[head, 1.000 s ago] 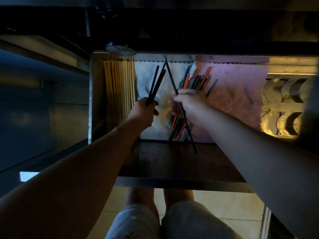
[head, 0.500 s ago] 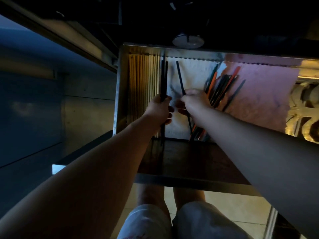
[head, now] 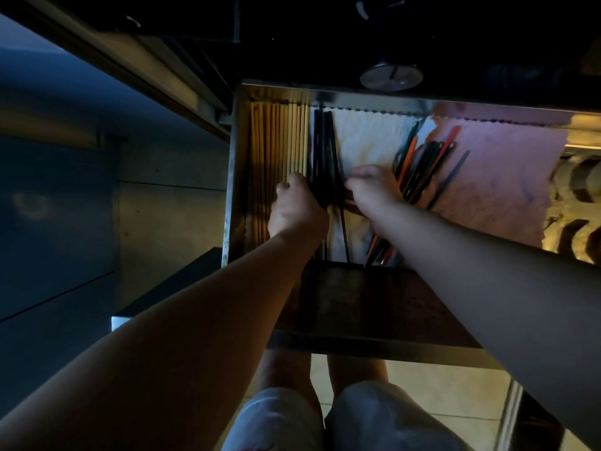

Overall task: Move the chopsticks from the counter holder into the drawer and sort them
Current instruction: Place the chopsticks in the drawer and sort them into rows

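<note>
An open metal drawer holds a row of pale wooden chopsticks along its left side. Right beside them lie black chopsticks, straight and parallel on a white cloth. My left hand rests over their near part, fingers curled around them. My right hand is just to the right, pinching one black chopstick that runs toward the drawer's front. A mixed heap of black and orange chopsticks lies right of that hand.
A pink cloth lines the drawer's right half, with metal utensils at the far right. A round metal disc sits on the dark counter behind the drawer. The drawer's dark front panel is below my arms; my knees and a tiled floor lie beneath.
My left hand has brought its black chopsticks down from a raised, tilted hold to lie flat beside the wooden row. My right hand has carried one black chopstick leftward next to them.
</note>
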A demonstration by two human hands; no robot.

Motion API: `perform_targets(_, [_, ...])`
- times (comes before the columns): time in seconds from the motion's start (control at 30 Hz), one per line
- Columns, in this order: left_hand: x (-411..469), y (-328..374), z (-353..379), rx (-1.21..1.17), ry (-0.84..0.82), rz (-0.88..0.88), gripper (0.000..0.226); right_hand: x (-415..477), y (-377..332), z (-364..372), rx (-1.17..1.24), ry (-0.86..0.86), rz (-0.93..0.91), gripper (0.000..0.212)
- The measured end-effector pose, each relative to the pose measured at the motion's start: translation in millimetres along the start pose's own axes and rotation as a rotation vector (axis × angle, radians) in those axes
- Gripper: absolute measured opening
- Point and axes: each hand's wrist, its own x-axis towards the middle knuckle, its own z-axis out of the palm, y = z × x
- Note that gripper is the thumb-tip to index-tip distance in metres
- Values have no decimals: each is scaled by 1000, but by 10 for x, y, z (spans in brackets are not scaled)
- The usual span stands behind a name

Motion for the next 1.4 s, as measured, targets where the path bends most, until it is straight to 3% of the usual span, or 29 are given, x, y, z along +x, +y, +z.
perform_targets(0.1, [-13,-30,-40,312,5,165,64,-15,9,10,-48,20,-35,26])
perform_targets(0.2, [59,-136,-30,567,-134,364,86,-40,6,40,-83,23,-84,27])
perform_targets(0.3, [128,-270,-14,716,-198,418,94,-60,-25,103,-92,-28,-102,30])
perform_targets(0.8, [128,-373,-33,708,-233,444,83,-42,-23,230,-42,-67,-38,24])
perform_targets(0.9, [117,-377,-21,693,-222,445,84,-70,-34,229,14,-130,-15,35])
perform_targets(1.0, [118,-364,-27,685,-252,417,86,-71,-21,190,8,-126,-11,40])
perform_targets(1.1, [89,-318,-36,701,-253,407,83,-85,35,137,105,-225,49,40])
perform_targets(1.4, [-100,-50,149,654,-181,455,76,-5,297,-403,-19,23,-97,21])
